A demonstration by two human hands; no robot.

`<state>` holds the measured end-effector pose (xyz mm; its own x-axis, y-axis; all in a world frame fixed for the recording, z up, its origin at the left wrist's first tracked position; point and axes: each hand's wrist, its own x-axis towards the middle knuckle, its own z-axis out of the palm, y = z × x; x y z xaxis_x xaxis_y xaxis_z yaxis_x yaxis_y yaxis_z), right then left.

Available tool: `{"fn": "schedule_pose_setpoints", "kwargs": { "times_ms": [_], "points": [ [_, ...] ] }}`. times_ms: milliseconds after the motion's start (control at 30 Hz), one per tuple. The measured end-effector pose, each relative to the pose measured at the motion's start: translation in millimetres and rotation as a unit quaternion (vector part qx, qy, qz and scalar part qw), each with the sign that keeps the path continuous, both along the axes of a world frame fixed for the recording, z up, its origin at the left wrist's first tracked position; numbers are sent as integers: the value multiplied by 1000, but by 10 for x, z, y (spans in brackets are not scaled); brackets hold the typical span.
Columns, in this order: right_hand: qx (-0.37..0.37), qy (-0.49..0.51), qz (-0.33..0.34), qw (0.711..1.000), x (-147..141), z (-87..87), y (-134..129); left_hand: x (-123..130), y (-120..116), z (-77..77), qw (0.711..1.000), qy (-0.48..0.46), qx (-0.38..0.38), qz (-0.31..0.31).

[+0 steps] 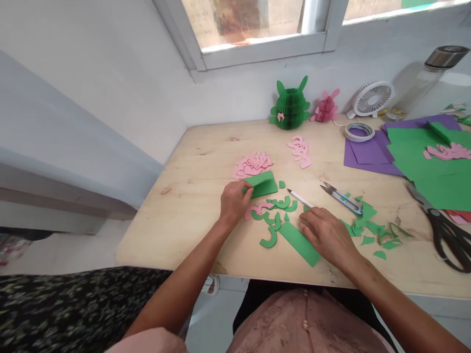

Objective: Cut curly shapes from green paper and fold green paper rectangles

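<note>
A folded green paper piece (265, 185) is pinched at its left end between the thumb and fingers of my left hand (235, 200). My right hand (327, 230) rests on the table, fingers fairly straight, its fingertips by a green paper strip (300, 245) and the lower end of a white pencil (300, 197). Between the hands lie curved green cutouts (270, 238) and a few pink ones (257, 210). A pile of pink cutouts (253, 164) sits just behind the folded piece.
Blue snips (342, 198), green scraps (371, 228) and black scissors (443, 230) lie to the right. Purple sheets (371, 154), green sheets (412, 152), a tape roll (359, 131), a fan (373, 99), a bottle (423, 83) and paper figures (290, 109) stand farther back.
</note>
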<state>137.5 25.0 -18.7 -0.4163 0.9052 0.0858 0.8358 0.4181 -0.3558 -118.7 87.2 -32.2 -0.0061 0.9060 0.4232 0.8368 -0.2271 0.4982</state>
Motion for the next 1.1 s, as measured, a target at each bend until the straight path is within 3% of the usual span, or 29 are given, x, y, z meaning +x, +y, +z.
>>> {"fn": "schedule_pose_setpoints", "kwargs": {
  "times_ms": [133, 233, 300, 433, 500, 567, 667, 833, 967, 1100],
  "points": [
    [10, 49, -24, 998, -35, 66, 38, 82, -126, 133, 999, 6, 44, -4],
    [-46, 209, -76, 974, -33, 166, -6, 244, -330, 269, 988, 20, 138, -58],
    [-138, 351, -113, 919, -26, 231, -92, 398, -505, 323, 977, 33, 186, -98],
    [-293, 568, -144, 755, -31, 295, -335, 717, -833, 277, 959, 68, 220, -165],
    [-312, 599, -177, 716, -47, 290, -435, 832, -944, 208, 953, 77, 219, -196],
    [-306, 593, -223, 711, -61, 261, -497, 901, -1022, 149, 949, 83, 206, -223],
    [-285, 563, -262, 730, -48, 184, -525, 908, -1103, 109, 951, 73, 184, -238],
    [-237, 547, -286, 750, 153, 70, -496, 664, -1151, 67, 962, 132, 77, -227],
    [-188, 536, -350, 745, 361, 47, -472, 414, -1021, -22, 946, 240, -53, -210],
    [-156, 541, -362, 742, 460, 39, -500, 287, -780, -84, 915, 285, -87, -272]
  ]
}}
